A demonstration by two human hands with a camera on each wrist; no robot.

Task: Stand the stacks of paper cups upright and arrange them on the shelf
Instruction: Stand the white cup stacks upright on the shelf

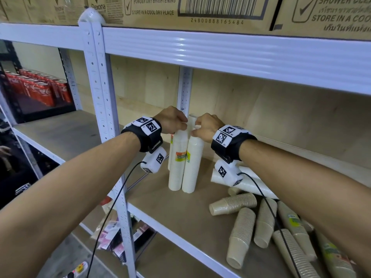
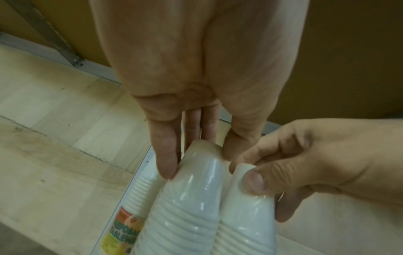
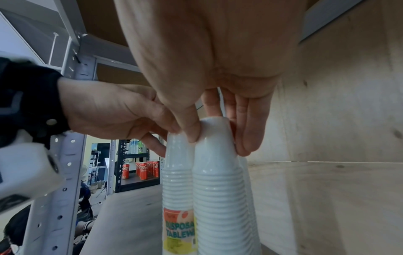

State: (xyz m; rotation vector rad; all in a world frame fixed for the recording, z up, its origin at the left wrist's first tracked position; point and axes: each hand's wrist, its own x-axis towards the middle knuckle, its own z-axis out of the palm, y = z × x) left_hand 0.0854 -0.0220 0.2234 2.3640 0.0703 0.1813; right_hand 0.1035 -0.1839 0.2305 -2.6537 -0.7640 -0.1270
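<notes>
Two wrapped white cup stacks stand upright side by side on the wooden shelf [image 1: 180,213] near its left post. My left hand [image 1: 183,125] [image 2: 199,151] pinches the top of the left white stack [image 1: 177,163] [image 2: 191,198] [image 3: 176,172] between thumb and fingers. My right hand [image 1: 195,127] [image 3: 216,138] pinches the top of the right white stack [image 1: 192,163] [image 2: 246,215] [image 3: 218,189]. Another upright white stack [image 2: 141,186] stands just behind them, mostly hidden. One white stack [image 1: 251,183] lies flat under my right wrist. Several brown cup stacks [image 1: 241,237] lie tumbled at the right.
A white metal post [image 1: 104,97] stands just left of the cups. The upper shelf beam [image 1: 220,51] hangs close above, with cardboard boxes [image 1: 200,11] on it. Red cola cans [image 1: 40,91] sit on a rack far left. Wrist-camera cables [image 1: 112,207] dangle by the shelf's front edge.
</notes>
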